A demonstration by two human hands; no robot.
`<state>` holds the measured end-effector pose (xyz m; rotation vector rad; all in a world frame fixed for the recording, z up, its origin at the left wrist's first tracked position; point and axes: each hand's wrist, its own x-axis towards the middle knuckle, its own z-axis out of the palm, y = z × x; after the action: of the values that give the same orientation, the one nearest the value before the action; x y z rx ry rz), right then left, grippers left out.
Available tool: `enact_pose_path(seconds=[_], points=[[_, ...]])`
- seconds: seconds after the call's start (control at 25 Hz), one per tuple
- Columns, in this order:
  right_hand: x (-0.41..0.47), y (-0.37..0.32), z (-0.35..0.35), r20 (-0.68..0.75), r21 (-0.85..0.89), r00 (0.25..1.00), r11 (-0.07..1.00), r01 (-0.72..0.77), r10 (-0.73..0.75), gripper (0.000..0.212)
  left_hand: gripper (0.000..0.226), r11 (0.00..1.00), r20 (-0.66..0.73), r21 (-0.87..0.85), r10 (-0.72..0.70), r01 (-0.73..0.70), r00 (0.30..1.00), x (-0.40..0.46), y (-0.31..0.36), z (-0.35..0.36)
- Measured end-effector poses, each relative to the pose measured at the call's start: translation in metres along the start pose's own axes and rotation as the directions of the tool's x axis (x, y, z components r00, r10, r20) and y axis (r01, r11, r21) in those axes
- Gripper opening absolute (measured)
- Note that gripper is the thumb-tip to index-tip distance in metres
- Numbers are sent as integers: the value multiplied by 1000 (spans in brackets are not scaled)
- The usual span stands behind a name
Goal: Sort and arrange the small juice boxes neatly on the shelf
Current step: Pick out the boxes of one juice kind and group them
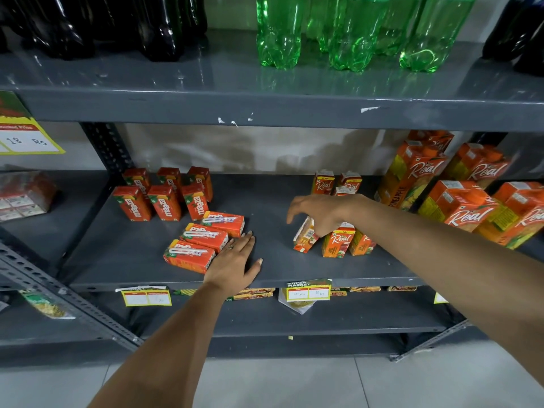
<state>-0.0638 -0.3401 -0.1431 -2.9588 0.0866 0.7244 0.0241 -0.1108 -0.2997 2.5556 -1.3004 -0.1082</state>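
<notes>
Mid shelf [265, 201], grey metal. Left hand [235, 260] lies flat on the shelf near the front edge, fingers [247, 240] spread wide, holding nothing — its side touches the nearest of 3 Maaza boxes lying flat [203, 240], which run in a diagonal row, straws up. Behind them, far left, 6 upright Maaza boxes [164, 195] in 2 rows of 3.

Right hand [321, 213] reaches in from the right over the small Real boxes, fingers curled down and pinching the top of a tilted Real box [304, 237] that leans left, bottom corner on the shelf. Just right of it 2 upright small Real boxes [338, 240], partly hidden by the wrist. A few more small Real boxes at the back [323, 182] — exact count unclear, hand's in the way.

Far right: large Real cartons [459, 201], some lying over. Upper shelf carries green bottles [347, 33] and dark bottles [164, 25]. Price tags [309, 291] on the shelf's front lip.
</notes>
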Motion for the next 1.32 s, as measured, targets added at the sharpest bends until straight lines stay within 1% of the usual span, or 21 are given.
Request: enact_pose_path(seconds=[0.08,0.2,0.24,0.28,0.36,0.48,0.6,0.68,0.8,0.88,0.96,1.04,1.12,1.16,1.24,1.32], points=[[3,2,1,-30,48,999,999,17,-16,54,68,1000,1,0,1,-1,1000,0,0,0],[7,1,2,-153,154,987,985,81,-57,21,71,1000,-2,15,13,-13,1000,0,-1,0],[8,1,2,-184,165,981,982,95,-64,12,72,1000,-3,18,15,-15,1000,0,0,-1],[8,0,2,-202,166,977,981,98,-63,7,71,1000,-4,14,13,-13,1000,0,1,-1],[7,-1,1,-202,163,979,984,71,-38,15,68,1000,-3,3,8,-8,1000,-1,1,-2],[6,5,3,-164,152,986,988,33,-8,24,68,1000,0,10,9,-9,1000,-1,1,-2],[4,7,-1,-135,131,991,991,8,10,41,69,1000,13,12,1,-1,1000,0,-1,-1],[2,5,-5,-139,142,990,990,26,-6,41,69,1000,16,8,1,-1,1000,1,-2,0],[3,-6,-3,-77,114,997,993,7,2,46,69,1000,14,-3,7,-7,1000,1,-2,1],[4,-18,1,-18,7,999,999,-32,32,52,70,1000,12,0,6,-6,1000,1,-2,1],[8,-32,3,16,-189,999,981,-48,52,49,70,1000,16,-3,0,0,1000,1,-2,2],[15,-45,6,11,-365,998,930,-49,56,43,69,1000,21,-8,3,-3,1000,1,-2,2],[25,-57,10,10,-491,998,869,-55,69,37,69,1000,14,-10,8,-8,1000,1,-1,1],[29,-62,11,17,-531,996,845,-68,91,34,69,1000,10,-13,9,-9,1000,1,-2,1],[35,-66,13,16,-568,992,818,-95,126,36,69,1000,9,-17,13,-13,1000,1,-3,1],[35,-61,8,-24,-520,994,848,-101,104,39,71,1000,20,-6,18,-18,1000,2,-4,3]])
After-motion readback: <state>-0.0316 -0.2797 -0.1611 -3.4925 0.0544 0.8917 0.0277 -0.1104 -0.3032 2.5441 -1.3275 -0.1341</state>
